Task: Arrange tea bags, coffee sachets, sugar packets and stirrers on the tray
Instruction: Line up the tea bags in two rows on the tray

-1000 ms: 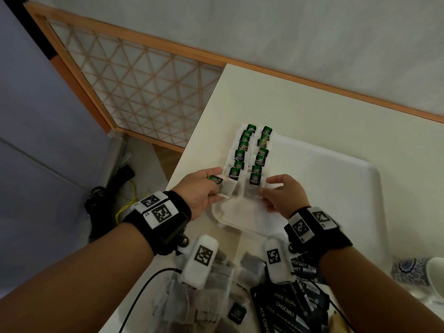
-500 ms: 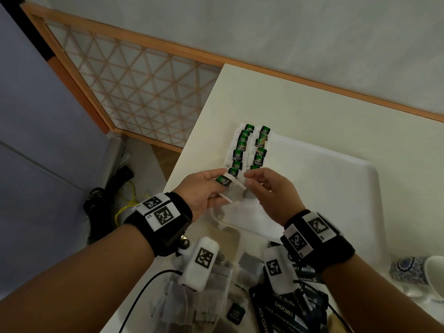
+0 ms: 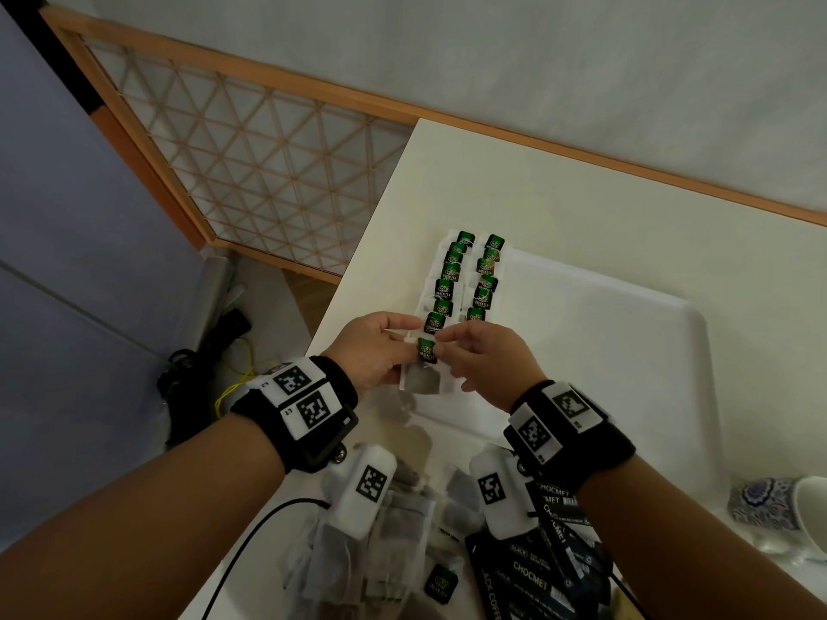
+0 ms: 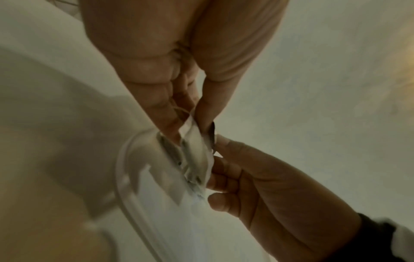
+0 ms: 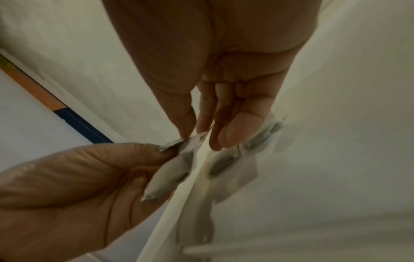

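A white tray [image 3: 626, 351] lies on the pale table, and two rows of tea bags with green tags [image 3: 465, 279] run along its left side. Just in front of the left row, a further tea bag [image 3: 423, 380] hangs with its green tag [image 3: 426, 349] on top. My left hand [image 3: 402, 346] pinches this tea bag [image 4: 195, 147] from the left. My right hand [image 3: 443, 349] pinches its top by the tag from the right. In the right wrist view my right hand [image 5: 197, 136] meets the left fingers [image 5: 156, 152] above the tray rim [image 5: 179, 195].
Loose tea bags [image 3: 380, 530] are heaped near the table's front edge, with black coffee sachets [image 3: 537, 579] beside them. A blue-patterned cup [image 3: 769, 503] stands at the right. The table's left edge [image 3: 358, 279] drops to the floor by a wooden lattice screen [image 3: 250, 172].
My right hand has left the right row and moved left to the tea bag in my left hand. Both hands now hold it, slightly nearer to me.
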Demonstrator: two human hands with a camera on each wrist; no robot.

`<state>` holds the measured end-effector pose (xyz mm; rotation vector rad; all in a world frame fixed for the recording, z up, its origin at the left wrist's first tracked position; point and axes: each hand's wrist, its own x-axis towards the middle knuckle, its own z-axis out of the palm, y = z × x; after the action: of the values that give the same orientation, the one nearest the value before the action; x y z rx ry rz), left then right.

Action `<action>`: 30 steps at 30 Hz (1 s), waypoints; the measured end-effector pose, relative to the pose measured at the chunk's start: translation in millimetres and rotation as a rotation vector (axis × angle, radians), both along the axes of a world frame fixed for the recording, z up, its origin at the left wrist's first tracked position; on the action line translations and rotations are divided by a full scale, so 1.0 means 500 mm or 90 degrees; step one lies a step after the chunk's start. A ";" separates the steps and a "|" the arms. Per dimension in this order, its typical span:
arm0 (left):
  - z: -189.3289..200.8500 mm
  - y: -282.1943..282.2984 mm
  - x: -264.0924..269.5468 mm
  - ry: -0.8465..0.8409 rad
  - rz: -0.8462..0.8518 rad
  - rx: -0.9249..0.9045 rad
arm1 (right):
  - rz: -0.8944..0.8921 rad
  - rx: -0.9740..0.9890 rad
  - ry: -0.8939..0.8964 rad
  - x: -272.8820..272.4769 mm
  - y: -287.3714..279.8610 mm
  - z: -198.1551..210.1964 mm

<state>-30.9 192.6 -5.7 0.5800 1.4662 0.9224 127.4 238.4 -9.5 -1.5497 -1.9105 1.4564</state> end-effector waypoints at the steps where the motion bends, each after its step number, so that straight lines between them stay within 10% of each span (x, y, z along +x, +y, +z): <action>1: 0.000 0.001 0.000 0.006 -0.012 0.003 | -0.007 -0.012 0.011 -0.004 0.000 -0.002; 12: -0.016 0.012 -0.006 0.193 0.012 0.044 | -0.068 0.019 -0.002 -0.024 0.018 -0.024; 30: -0.010 0.021 0.048 0.100 -0.161 -0.060 | -0.021 0.119 -0.152 0.037 0.020 -0.063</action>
<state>-7.1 203.1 -10.7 0.7621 1.5263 0.6180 145.8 248.4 -40.9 -1.7210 -2.0719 1.0845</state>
